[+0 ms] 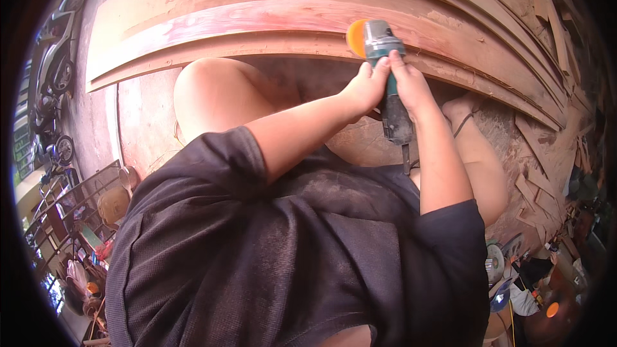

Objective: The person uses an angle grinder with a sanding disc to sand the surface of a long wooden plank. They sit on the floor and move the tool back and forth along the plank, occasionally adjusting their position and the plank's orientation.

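Both my hands grip a teal-and-black angle grinder [395, 122] held in front of me. My left hand [367, 87] is wrapped round the left side of its body, and my right hand [409, 83] closes on the right side, thumbs close together near the grey head. An orange disc [356, 37] on the head stands over the near edge of a long wooden plank [257, 16]. Whether the disc touches the wood, I cannot tell. The plank has a pale, reddish grain. A cord [406, 159] leaves the grinder's rear end toward my lap.
More long boards [463, 0] lie stacked beyond and under the plank. Wood offcuts [536, 199] are scattered at the right, with assorted clutter [514, 276] below them. Parked motorbikes [58, 83] and a metal rack [83, 202] stand at the left. My bare knees rise close to the boards.
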### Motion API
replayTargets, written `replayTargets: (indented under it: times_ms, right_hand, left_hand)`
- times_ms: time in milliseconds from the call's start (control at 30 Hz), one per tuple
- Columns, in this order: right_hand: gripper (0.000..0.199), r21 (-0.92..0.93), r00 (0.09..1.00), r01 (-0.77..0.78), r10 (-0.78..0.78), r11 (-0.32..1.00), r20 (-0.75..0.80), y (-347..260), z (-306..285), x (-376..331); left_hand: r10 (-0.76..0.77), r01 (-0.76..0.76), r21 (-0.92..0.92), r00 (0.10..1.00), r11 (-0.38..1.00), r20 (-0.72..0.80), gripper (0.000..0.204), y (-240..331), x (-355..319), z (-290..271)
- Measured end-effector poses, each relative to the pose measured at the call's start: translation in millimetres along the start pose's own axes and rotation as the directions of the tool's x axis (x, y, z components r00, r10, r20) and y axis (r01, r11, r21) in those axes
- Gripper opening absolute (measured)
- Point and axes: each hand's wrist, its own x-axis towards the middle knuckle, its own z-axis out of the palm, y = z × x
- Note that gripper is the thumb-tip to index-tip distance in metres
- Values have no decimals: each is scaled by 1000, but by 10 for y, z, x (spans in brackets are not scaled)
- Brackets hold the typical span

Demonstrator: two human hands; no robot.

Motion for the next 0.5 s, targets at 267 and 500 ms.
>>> replayTargets:
  times_ms: [267,500]
  right_hand:
    - [81,423,946,-88,209,902,-249,120,-592,43]
    - [88,160,995,-63,74,985,-63,-213,404,437]
  left_hand:
    - [-116,48,222,945,974,305,90,770,303,541]
    - [-59,60,-2,997,998,54,79,566,166,-473]
